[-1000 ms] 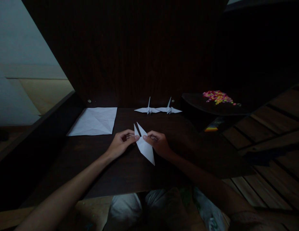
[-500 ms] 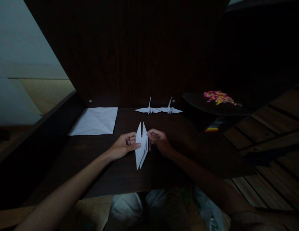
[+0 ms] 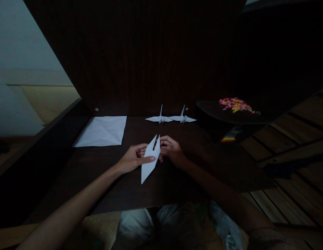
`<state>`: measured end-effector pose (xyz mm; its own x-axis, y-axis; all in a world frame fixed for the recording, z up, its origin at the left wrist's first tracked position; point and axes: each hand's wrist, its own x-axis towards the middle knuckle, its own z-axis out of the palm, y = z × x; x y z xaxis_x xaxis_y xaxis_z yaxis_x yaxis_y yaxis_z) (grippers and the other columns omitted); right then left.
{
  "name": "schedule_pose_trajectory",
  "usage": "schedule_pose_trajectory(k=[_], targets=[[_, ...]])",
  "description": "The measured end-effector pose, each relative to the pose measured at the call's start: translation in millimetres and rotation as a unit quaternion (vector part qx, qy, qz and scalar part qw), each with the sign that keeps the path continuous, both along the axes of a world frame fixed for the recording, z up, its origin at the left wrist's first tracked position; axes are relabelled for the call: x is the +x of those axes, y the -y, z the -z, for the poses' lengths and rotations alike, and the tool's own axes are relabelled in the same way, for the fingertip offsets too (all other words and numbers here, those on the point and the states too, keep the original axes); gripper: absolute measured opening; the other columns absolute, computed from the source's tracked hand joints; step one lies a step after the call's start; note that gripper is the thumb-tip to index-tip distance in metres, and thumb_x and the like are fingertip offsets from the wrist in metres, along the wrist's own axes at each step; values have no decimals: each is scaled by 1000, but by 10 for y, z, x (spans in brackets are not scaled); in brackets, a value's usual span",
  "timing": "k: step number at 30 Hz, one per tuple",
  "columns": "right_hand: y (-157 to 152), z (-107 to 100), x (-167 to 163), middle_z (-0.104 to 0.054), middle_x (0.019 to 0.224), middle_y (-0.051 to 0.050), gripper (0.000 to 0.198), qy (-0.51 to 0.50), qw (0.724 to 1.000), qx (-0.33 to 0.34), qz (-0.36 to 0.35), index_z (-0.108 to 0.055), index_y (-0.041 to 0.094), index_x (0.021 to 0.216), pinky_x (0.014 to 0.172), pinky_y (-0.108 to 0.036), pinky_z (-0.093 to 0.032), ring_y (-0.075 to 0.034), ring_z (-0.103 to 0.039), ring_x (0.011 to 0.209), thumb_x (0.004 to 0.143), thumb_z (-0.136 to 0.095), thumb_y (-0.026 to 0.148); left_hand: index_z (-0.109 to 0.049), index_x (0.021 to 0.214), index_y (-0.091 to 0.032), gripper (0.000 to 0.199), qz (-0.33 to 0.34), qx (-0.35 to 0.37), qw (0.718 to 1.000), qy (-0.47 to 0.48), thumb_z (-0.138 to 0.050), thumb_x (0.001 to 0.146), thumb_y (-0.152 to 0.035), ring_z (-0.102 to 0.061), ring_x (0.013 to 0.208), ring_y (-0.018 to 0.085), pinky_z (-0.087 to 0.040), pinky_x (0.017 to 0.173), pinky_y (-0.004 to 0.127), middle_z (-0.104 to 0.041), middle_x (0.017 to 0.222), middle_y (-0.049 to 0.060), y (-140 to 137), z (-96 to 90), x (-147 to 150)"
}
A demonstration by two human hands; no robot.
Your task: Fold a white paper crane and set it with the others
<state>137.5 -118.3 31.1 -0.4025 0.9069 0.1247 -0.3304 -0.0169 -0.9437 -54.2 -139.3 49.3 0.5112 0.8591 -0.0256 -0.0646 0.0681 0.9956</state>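
Note:
Between my hands is a folded white origami paper, long and diamond-shaped, with two narrow points at its far end and a slit between them. My left hand grips it from the left, thumb flat across the front and fingers behind. On the other side, my right hand pinches its right edge near the upper points; some of those fingertips are hidden behind the paper. Beyond my hands, two finished paper cranes, a left crane and a right crane, stand side by side with wings spread.
A creased white paper sheet lies at the left of the dark desk. At the right, a raised shelf bears a heap of small colourful pieces. A tall dark panel closes off the back.
The folded paper has turned: its far points now lean right and its lower tip has swung left, its layers closed flat. My right fingers have shifted slightly around its edge.

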Motion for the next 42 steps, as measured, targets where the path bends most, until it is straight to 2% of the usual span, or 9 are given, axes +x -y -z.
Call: schedule_pose_trajectory(k=[4, 7, 13, 17, 21, 26, 28, 34, 42], targets=[[6, 13, 6, -59, 87, 1, 49, 3, 1000, 25, -13, -50, 23, 106, 38, -21, -49, -10, -61, 50, 66, -77, 26, -66, 99, -14, 36, -33, 17, 999, -36, -78, 67, -28, -65, 72, 16, -50, 66, 26, -71, 86, 5, 2, -9, -2], [2, 19, 12, -58, 90, 1, 54, 25, 998, 52, 12, -47, 24, 109, 38, -19, -47, -7, -57, 49, 64, -77, 24, -67, 95, -14, 34, -61, 43, 995, -58, -78, 66, -28, -63, 68, 15, -48, 61, 24, -70, 82, 4, 8, -25, -6], [17, 16, 33, -55, 82, 2, 36, 81, 983, 147, 80, -48, 21, 90, 43, -18, -43, -6, -52, 52, 66, -74, 26, -68, 95, -14, 34, -94, 97, 988, -80, -77, 68, -32, -63, 75, 17, -47, 65, 26, -70, 87, 6, 23, -33, -8], [43, -31, 71, -55, 83, 0, 24, 142, 956, 226, 124, -52, 19, 84, 51, -20, -43, -7, -53, 58, 68, -70, 20, -68, 95, -14, 34, -102, 115, 983, -95, -76, 69, -34, -62, 76, 18, -48, 66, 27, -70, 87, 6, 25, -19, -13], [56, -93, 97, -56, 84, -1, 14, 203, 914, 310, 167, -56, 20, 79, 53, -23, -42, -10, -53, 62, 70, -66, 17, -68, 95, -14, 34, -104, 125, 981, -104, -75, 70, -36, -61, 75, 18, -48, 66, 27, -69, 86, 5, 19, -2, -18], [56, -118, 110, -59, 78, -3, 6, 228, 869, 392, 197, -61, 20, 73, 63, -29, -46, -16, -58, 72, 75, -66, 18, -68, 97, -14, 36, -116, 120, 982, -93, -76, 69, -36, -61, 74, 17, -47, 63, 26, -69, 85, 4, 17, 28, -19], [66, -124, 116, -60, 81, -4, 1, 229, 866, 399, 196, -65, 20, 77, 64, -30, -47, -16, -58, 73, 77, -66, 20, -67, 97, -14, 37, -123, 115, 982, -86, -77, 69, -36, -62, 73, 17, -47, 64, 26, -69, 85, 4, 19, 32, -18], [105, -138, 123, -61, 84, -4, 14, 243, 866, 375, 224, -72, 22, 92, 59, -29, -47, -15, -57, 69, 82, -63, 27, -68, 97, -14, 38, -147, 112, 979, -84, -76, 69, -39, -61, 70, 17, -46, 59, 24, -68, 82, 4, 21, 4, -16], [98, -103, 91, -65, 74, -3, 13, 242, 868, 375, 218, -75, 23, 90, 57, -28, -47, -14, -58, 64, 82, -65, 27, -68, 92, -15, 36, -191, 123, 971, -78, -77, 68, -40, -62, 70, 17, -47, 60, 24, -68, 79, 3, 6, 15, -18]])
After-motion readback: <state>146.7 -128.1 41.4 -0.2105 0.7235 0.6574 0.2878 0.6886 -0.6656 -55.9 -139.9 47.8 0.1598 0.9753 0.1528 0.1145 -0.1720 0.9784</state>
